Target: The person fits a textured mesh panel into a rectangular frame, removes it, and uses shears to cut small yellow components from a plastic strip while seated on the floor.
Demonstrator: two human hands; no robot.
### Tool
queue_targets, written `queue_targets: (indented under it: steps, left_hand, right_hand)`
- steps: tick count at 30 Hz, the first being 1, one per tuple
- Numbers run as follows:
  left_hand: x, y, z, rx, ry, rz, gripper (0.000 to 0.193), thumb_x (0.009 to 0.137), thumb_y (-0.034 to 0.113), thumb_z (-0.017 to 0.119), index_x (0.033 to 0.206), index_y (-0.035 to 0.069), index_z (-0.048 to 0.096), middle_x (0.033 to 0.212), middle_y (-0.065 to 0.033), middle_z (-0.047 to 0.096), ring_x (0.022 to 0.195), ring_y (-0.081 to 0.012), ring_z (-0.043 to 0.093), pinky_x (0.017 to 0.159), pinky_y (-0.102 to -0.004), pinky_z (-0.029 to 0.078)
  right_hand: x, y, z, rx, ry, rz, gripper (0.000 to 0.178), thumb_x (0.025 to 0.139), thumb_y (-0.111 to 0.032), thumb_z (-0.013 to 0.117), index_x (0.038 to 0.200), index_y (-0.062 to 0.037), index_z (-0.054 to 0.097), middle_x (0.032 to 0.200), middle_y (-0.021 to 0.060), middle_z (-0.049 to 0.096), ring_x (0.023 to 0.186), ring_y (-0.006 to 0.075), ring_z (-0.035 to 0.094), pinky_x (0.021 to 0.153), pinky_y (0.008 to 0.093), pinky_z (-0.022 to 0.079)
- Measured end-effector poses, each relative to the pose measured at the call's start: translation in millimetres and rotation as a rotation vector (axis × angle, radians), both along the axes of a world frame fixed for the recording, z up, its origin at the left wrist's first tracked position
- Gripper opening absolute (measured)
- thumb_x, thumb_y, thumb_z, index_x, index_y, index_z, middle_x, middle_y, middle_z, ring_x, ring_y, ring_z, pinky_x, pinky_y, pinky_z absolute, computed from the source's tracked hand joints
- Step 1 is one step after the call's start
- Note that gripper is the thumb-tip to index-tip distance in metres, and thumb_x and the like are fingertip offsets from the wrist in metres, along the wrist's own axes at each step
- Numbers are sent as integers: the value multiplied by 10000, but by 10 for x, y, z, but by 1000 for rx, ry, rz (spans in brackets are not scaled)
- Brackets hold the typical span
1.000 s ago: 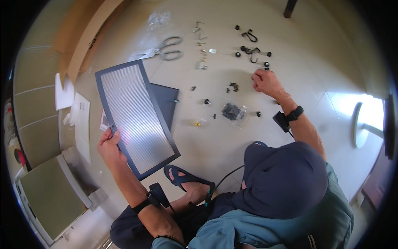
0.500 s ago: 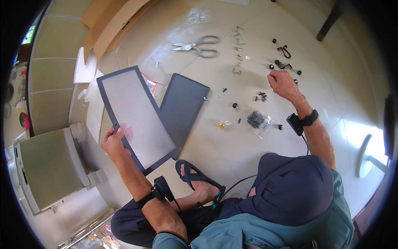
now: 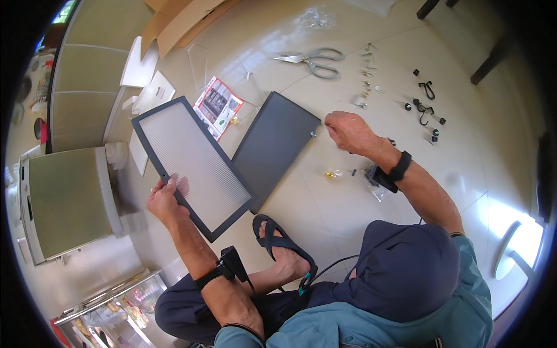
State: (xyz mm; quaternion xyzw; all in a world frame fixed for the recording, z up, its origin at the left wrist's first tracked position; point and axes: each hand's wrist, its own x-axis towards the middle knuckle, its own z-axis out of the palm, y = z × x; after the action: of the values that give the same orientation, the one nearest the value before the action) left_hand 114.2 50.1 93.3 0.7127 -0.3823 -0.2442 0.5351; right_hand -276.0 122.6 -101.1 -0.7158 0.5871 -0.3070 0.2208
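My left hand [image 3: 163,202] is closed on the left edge of a framed panel [image 3: 194,165], a dark grey border around a translucent ribbed sheet. The fingers behind it show blurrily through the sheet. Partly beneath this panel lies a plain dark grey panel [image 3: 277,142] on the floor, with a small metal fitting [image 3: 313,134] at its right edge. My right hand [image 3: 351,134] is beside that panel's upper right corner, fingertips drawn together. Whatever it may be pinching is too small or hidden to make out.
Scissors [image 3: 316,61], a row of small metal parts [image 3: 367,72] and black hooks [image 3: 428,90] with round black pieces lie farther out. A bag of dark parts [image 3: 376,188] is partly under my right wrist. A printed leaflet [image 3: 217,109] and cardboard [image 3: 185,29] are at the upper left.
My right hand has moved left, from near the black hooks to the plain panel's corner. My left hand keeps its grip on the framed panel. The view has turned somewhat, uncovering more of the leaflet.
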Motion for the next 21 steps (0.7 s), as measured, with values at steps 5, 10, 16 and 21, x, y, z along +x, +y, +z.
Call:
queue_targets:
  steps: [5, 10, 16, 21]
  left_hand:
    - [-28, 36, 9, 21, 35, -9, 255, 788, -141, 622, 1042, -148, 647, 911, -158, 689, 756, -214, 666, 691, -319, 573]
    - [-117, 64, 9, 29, 72, 3, 295, 807, -132, 601, 1100, -163, 617, 932, -164, 685, 786, -219, 664, 712, -320, 566]
    - [-194, 137, 8, 80, 36, 95, 283, 821, -135, 579, 1100, -156, 620, 944, -168, 687, 793, -216, 668, 721, -308, 565]
    - [-134, 182, -54, 101, 33, 208, 268, 830, -138, 578, 1094, -146, 623, 932, -158, 690, 777, -199, 667, 706, -288, 560]
  right_hand:
    - [365, -256, 75, 45, 86, 110, 115, 877, -125, 566, 887, -12, 581, 905, 162, 596, 890, 367, 602, 791, 456, 502]
    - [740, -628, 78, 27, 65, 252, 89, 849, -90, 570, 872, -7, 594, 947, 167, 591, 927, 357, 594, 810, 446, 503]
    - [1206, -1226, -27, -117, 75, 390, 86, 830, -41, 554, 875, 1, 614, 980, 178, 572, 973, 342, 581, 839, 428, 506]
    - [1584, -1589, -158, -214, 45, 380, 228, 833, -69, 583, 1041, -37, 670, 1060, 156, 581, 1031, 342, 564, 846, 450, 488]
